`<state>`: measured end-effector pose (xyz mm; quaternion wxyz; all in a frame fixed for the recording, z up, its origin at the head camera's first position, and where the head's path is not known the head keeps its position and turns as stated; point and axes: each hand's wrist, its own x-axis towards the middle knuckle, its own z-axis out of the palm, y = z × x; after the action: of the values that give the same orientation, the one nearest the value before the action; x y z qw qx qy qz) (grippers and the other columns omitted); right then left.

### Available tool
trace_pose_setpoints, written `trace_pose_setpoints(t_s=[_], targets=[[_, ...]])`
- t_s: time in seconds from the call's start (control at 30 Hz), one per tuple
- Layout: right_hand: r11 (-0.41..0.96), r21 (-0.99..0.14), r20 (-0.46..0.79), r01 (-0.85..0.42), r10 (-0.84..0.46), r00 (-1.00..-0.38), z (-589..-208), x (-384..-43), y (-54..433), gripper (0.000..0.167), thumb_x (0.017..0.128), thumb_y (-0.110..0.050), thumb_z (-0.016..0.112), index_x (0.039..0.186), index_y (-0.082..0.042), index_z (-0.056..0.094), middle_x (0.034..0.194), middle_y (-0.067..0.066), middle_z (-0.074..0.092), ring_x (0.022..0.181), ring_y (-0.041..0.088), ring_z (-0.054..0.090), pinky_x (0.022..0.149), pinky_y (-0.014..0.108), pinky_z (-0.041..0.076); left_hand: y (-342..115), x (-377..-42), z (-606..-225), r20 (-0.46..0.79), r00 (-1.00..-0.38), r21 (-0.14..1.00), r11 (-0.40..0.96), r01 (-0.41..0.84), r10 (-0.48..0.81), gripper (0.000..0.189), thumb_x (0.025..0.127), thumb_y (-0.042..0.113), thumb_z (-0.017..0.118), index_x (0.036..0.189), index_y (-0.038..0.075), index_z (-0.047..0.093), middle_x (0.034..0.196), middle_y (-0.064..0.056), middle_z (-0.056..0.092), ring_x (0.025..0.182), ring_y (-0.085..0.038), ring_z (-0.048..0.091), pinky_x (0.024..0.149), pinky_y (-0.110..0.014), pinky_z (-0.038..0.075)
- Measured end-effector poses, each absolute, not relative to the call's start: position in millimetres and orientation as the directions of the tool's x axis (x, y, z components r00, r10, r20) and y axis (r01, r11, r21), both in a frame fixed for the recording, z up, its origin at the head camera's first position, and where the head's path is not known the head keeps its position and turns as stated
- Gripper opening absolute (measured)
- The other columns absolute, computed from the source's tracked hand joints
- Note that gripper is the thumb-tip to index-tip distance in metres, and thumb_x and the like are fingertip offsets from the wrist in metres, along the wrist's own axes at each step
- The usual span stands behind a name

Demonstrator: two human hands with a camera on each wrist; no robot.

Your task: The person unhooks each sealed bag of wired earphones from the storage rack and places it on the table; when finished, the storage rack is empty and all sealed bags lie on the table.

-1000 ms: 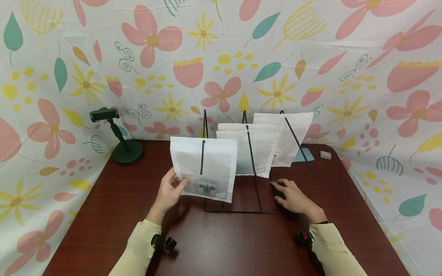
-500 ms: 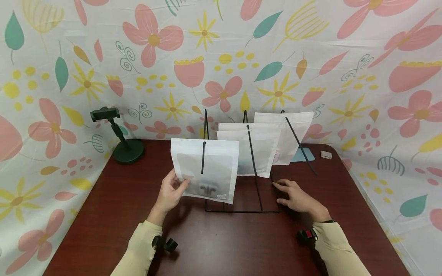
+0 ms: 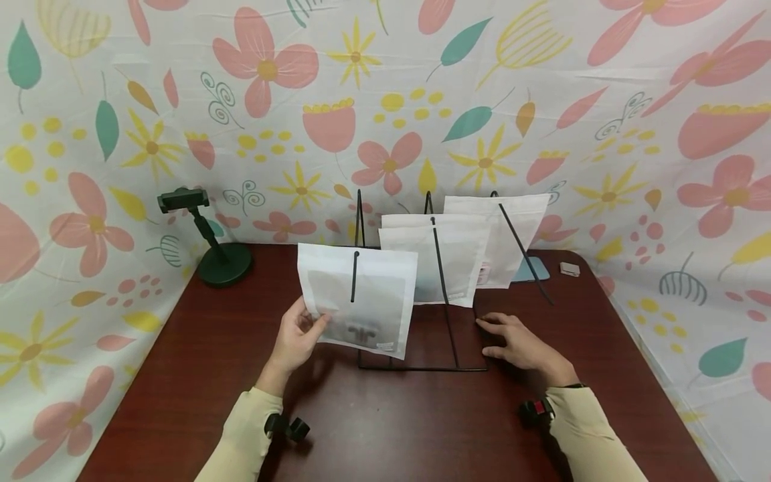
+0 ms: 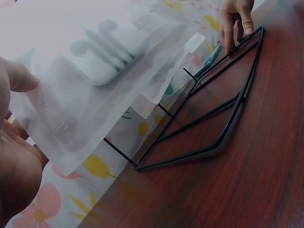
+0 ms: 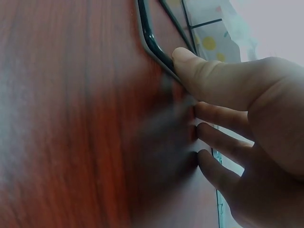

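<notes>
A white translucent zip pouch (image 3: pixel 355 281) hangs on the left hook of a black wire display rack (image 3: pixel 421 369). My left hand (image 3: pixel 296 338) pinches its lower left edge, thumb in front and fingers behind. Through the pouch in the left wrist view shows a rounded case with a curled, earphone-like design. More white pouches (image 3: pixel 434 261) hang on the middle hook, and another white pouch (image 3: pixel 512 234) on the right one. My right hand (image 3: pixel 515 341) touches the right side of the rack's base with extended fingers; in the right wrist view its thumb (image 5: pixel 190 61) lies at the base's bent corner.
A dark green phone stand (image 3: pixel 223 261) stands at the back left of the brown table (image 3: pixel 385 428). Behind the rack lie a light blue flat item (image 3: pixel 530 270) and a small white object (image 3: pixel 569 269). A flower-print cloth (image 3: pixel 385 100) rises behind the table.
The pouch in my left hand has shifted slightly down and toward me, its top edge sitting lower. My right hand has moved a touch rightward and stays at the rack's base.
</notes>
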<state>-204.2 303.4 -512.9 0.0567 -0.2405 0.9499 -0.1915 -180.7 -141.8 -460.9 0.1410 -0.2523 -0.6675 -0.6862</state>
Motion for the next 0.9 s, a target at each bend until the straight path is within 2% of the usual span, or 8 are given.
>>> trace_pose_setpoints(t_s=[0.2, 0.47, 0.9], targets=[[0.82, -0.395, -0.03, -0.415, -0.463, -0.886, -512.3, -205.1, 303.3, 0.062, 0.086, -0.027, 0.075, 0.139, -0.004, 0.053, 0.141, 0.024, 0.046, 0.126, 0.046, 0.041, 0.095, 0.059, 0.042, -144.1, -179.1, -460.1, 0.529, -0.837, 0.848, -0.054, 0.527, 0.141, 0.028, 0.085, -0.021, 0.056, 0.112, -0.013, 0.054, 0.099, 0.01, 0.068, 0.085, -0.006, 0.064, 0.067, -0.018, 0.051], [0.812, -0.419, -0.093, -0.407, -0.484, -0.87, -510.2, -206.3, 309.1, 0.072, 0.082, -0.029, 0.079, 0.142, -0.003, 0.049, 0.144, 0.025, 0.042, 0.128, 0.047, 0.039, 0.096, 0.061, 0.041, -144.4, -178.8, -457.9, 0.54, -0.827, 0.84, -0.04, 0.541, 0.157, 0.028, 0.085, -0.021, 0.056, 0.112, -0.017, 0.052, 0.099, 0.008, 0.067, 0.083, -0.007, 0.063, 0.064, -0.02, 0.05], [0.806, -0.415, -0.078, -0.423, -0.494, -0.866, -513.5, -203.7, 307.6, 0.075, 0.08, -0.031, 0.08, 0.141, -0.003, 0.05, 0.144, 0.026, 0.041, 0.129, 0.049, 0.038, 0.095, 0.059, 0.042, -147.3, -171.1, -461.1, 0.545, -0.829, 0.837, -0.022, 0.547, 0.126, 0.027, 0.083, -0.023, 0.056, 0.11, -0.018, 0.051, 0.099, 0.011, 0.067, 0.08, -0.006, 0.063, 0.061, -0.017, 0.049]])
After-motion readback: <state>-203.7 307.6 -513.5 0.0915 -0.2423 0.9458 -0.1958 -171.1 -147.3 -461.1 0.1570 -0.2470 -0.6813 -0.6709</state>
